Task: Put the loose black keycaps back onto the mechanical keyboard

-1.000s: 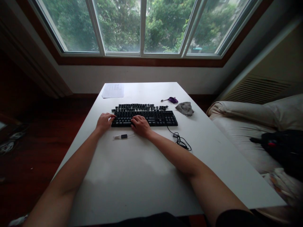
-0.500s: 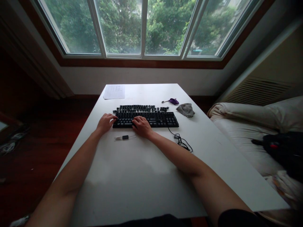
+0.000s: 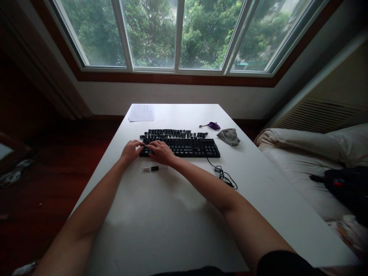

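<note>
A black keyboard (image 3: 192,147) lies across the white table, its left end under my hands. My left hand (image 3: 131,150) is at its left edge, fingertips drawn together over the corner keys; whatever they hold is too small to make out. Reaching over the left keys, my right hand (image 3: 161,151) has its fingers stretched toward the left fingertips and its thumb apart below them. Loose black keycaps (image 3: 169,133) stand in rows just behind the keyboard. In front of it lies a small wire tool with a black handle (image 3: 154,168), probably a keycap puller.
A grey cloth (image 3: 228,137) and a purple-headed brush (image 3: 214,125) lie right of the keycaps. The coiled black cable (image 3: 222,176) runs from the keyboard toward the front right. Paper (image 3: 142,113) lies at the back left. A sofa (image 3: 290,168) adjoins the table's right side.
My right hand has moved left along the keyboard, and its fingertips now meet those of my left hand. The whole view has shifted slightly.
</note>
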The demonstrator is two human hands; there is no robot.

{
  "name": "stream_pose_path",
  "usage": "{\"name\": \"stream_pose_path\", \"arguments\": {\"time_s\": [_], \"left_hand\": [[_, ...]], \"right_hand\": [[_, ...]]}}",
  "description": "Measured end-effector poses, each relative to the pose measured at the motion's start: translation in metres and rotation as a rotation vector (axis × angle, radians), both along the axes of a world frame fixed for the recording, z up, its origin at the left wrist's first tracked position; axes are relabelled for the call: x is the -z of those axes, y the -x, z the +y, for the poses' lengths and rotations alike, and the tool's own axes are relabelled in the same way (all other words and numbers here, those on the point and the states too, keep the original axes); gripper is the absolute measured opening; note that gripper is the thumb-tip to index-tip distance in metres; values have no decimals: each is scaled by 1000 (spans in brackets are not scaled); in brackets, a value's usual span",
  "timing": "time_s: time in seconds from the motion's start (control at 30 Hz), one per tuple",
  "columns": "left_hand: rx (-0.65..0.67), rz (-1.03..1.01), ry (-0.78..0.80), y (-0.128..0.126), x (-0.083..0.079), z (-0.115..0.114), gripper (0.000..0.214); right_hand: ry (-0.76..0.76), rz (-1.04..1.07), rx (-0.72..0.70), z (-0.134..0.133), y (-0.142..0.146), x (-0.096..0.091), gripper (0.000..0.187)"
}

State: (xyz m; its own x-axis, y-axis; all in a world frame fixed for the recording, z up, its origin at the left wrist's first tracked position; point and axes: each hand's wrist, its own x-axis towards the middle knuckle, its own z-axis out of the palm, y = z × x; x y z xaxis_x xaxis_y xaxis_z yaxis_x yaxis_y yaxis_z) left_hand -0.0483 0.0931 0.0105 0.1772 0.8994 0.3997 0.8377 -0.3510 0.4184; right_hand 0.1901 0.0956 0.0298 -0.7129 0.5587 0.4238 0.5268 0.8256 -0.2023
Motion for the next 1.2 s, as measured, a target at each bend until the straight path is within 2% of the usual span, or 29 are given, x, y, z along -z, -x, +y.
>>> {"name": "stream_pose_path", "arguments": {"time_s": [0.17,0.3,0.47,0.6,0.87,1.03,1.2], "left_hand": [[-57,-155,56,-2,7,1,29],[-166,-249,65,-8,11,2,29],[-310,-287,175,-18,9,4,28],[-392,-228,225,-21,8,5,28],[-341,-186,161,-17,13,3,25],[-334,-179,86,-19,13,1,26],[-349,-172,92,-21,13,2,27]], "right_hand": [[10,-56,47,5,19,4,55],[3,-96,60,6,19,7,51],[-28,-121,60,5,17,5,50],[-24,-134,72,3,18,3,46],[-45,-107,30,-10,9,3,47],[-153,-117,-97,-39,-21,-4,29],[-110,-270,-120,-63,-47,-3,31]]}}
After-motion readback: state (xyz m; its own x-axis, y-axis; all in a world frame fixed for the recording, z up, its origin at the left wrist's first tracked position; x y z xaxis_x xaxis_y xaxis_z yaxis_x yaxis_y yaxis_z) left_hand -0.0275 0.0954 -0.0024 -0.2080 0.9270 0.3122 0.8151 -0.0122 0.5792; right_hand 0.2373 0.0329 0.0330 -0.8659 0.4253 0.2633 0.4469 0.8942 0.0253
